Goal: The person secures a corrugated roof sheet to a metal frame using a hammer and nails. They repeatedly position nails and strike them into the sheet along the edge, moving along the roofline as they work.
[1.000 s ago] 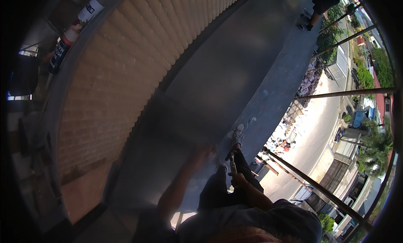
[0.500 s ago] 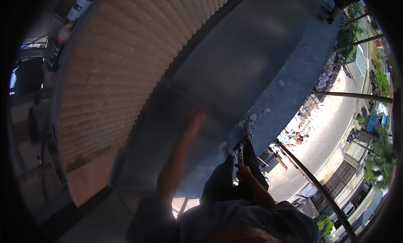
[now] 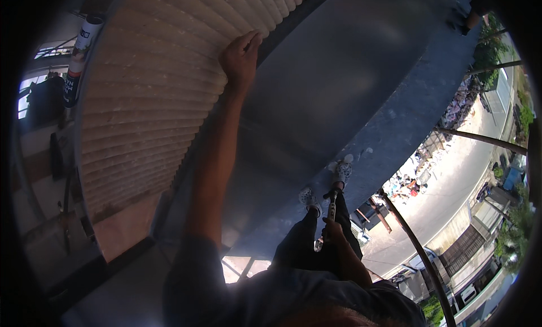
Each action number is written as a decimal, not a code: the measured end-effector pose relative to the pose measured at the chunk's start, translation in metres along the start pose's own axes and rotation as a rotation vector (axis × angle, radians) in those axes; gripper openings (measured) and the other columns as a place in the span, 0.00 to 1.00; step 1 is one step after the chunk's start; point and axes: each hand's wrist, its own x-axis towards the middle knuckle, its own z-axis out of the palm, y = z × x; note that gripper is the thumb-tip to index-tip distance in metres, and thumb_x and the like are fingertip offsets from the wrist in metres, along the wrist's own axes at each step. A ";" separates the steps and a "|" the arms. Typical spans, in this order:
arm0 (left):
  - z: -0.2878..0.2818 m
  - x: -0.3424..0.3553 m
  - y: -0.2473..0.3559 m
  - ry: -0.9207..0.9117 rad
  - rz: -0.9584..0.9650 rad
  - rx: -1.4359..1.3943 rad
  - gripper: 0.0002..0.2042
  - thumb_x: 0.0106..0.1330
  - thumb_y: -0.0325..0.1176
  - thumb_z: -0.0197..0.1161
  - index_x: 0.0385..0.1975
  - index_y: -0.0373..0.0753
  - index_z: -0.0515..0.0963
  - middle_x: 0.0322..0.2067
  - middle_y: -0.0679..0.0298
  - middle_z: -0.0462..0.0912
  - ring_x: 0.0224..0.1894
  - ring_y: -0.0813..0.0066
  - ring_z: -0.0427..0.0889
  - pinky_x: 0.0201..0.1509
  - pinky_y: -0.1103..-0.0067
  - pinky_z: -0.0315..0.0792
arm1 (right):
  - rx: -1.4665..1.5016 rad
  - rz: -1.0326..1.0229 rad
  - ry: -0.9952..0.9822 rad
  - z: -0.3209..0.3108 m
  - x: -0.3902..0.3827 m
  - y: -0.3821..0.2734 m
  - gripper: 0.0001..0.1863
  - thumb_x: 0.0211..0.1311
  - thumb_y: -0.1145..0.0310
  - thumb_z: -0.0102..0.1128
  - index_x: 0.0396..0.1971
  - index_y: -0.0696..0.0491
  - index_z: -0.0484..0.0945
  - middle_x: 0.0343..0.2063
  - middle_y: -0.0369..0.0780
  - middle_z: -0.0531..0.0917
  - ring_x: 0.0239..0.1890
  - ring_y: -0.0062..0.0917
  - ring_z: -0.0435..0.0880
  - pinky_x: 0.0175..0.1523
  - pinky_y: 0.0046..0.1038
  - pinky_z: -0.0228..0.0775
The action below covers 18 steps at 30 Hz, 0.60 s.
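Note:
My left hand (image 3: 240, 59) rests at the edge of the tan corrugated sheet (image 3: 164, 84). Its fingers are closed, with the fingertips pressed together near the ridge ends; whether anything small is between them is hidden. Lower down, in front of my legs, my right hand (image 3: 334, 232) grips a hammer (image 3: 332, 205) by its handle, the head pointing away toward my shoes. Both my patterned shoes (image 3: 343, 171) stand on the grey surface to the right of the sheet.
A smooth dark grey panel (image 3: 316, 73) runs beside the sheet, bordered by a paler ledge (image 3: 389, 115). A printed cylindrical can (image 3: 79, 59) stands beyond the sheet's left edge. Another person's foot (image 3: 463, 25) shows far right. Poles (image 3: 418, 242) and a street lie below the ledge.
My left hand has moved up and away, from over the grey panel to the corrugated sheet's edge. The hammer in my right hand has tilted slightly. The whole view has shifted a little.

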 end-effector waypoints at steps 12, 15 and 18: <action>0.044 0.023 -0.034 0.295 0.255 0.524 0.05 0.60 0.30 0.75 0.35 0.43 0.91 0.30 0.61 0.90 0.31 0.64 0.90 0.34 0.74 0.81 | -0.216 -0.440 0.020 0.006 -0.035 -0.078 0.14 0.70 0.56 0.62 0.29 0.49 0.72 0.14 0.32 0.70 0.14 0.19 0.73 0.18 0.26 0.62; 0.049 0.019 -0.046 0.351 0.310 0.490 0.05 0.60 0.30 0.76 0.36 0.43 0.90 0.30 0.61 0.90 0.30 0.65 0.90 0.34 0.74 0.80 | -0.202 -0.478 0.091 0.049 -0.073 -0.150 0.14 0.71 0.56 0.60 0.32 0.50 0.71 0.16 0.33 0.71 0.14 0.19 0.72 0.18 0.25 0.63; 0.047 0.020 -0.040 0.343 0.296 0.487 0.06 0.60 0.30 0.76 0.37 0.43 0.90 0.30 0.62 0.90 0.30 0.66 0.90 0.34 0.75 0.81 | -0.036 -0.573 0.011 0.085 -0.063 -0.197 0.17 0.73 0.51 0.57 0.35 0.51 0.70 0.17 0.33 0.71 0.14 0.18 0.71 0.18 0.24 0.64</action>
